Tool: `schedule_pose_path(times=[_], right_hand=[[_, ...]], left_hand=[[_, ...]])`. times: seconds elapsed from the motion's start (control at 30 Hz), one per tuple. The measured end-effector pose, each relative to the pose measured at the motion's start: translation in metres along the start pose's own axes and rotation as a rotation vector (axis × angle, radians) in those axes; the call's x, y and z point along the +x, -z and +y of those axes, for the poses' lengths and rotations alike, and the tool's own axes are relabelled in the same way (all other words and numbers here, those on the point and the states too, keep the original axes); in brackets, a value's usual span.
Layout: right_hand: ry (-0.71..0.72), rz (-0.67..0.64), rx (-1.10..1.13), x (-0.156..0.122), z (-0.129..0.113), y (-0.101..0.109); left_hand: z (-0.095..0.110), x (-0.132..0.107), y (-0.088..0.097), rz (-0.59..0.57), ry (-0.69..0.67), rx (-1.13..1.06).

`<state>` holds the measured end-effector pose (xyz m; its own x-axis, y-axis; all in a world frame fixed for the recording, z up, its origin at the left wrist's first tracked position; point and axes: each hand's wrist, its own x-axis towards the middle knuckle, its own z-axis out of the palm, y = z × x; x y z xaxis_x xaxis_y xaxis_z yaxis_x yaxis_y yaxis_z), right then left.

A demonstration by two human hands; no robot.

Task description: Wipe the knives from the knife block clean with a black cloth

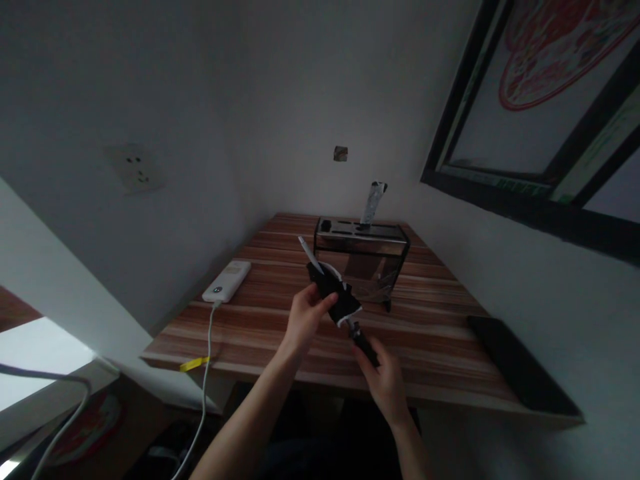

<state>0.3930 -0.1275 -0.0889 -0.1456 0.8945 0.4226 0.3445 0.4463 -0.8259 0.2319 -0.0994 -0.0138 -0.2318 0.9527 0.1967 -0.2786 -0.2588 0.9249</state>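
Risk: left hand (305, 317) is pinched on the black wrap (336, 293), right over what looks like a white blade (306, 248). A slip there cuts fingers, or the tip knocks the steel knife block (363, 257) just beyond. Right hand (386, 381) is closed around the black handle (364, 345). All held above the counter (440, 320), near-centre. Light is dim.

Two hands, left hand (306, 313) and right hand (386, 383), hold a black knife (336, 297) above a wooden desk (280, 333) before a knife block (361, 257).
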Motion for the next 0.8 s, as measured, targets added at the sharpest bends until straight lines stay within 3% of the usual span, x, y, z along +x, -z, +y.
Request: schedule_pose_path(times=[0.57, 0.8], right_hand=[[-0.001, -0.012, -0.021, -0.002, 0.005, 0.0], [0.013, -0.004, -0.036, -0.003, 0.0, 0.002]], left_hand=[[0.042, 0.048, 0.023, 0.108, -0.22, -0.079], [0.054, 0.059, 0.027, 0.12, -0.241, -0.12]])
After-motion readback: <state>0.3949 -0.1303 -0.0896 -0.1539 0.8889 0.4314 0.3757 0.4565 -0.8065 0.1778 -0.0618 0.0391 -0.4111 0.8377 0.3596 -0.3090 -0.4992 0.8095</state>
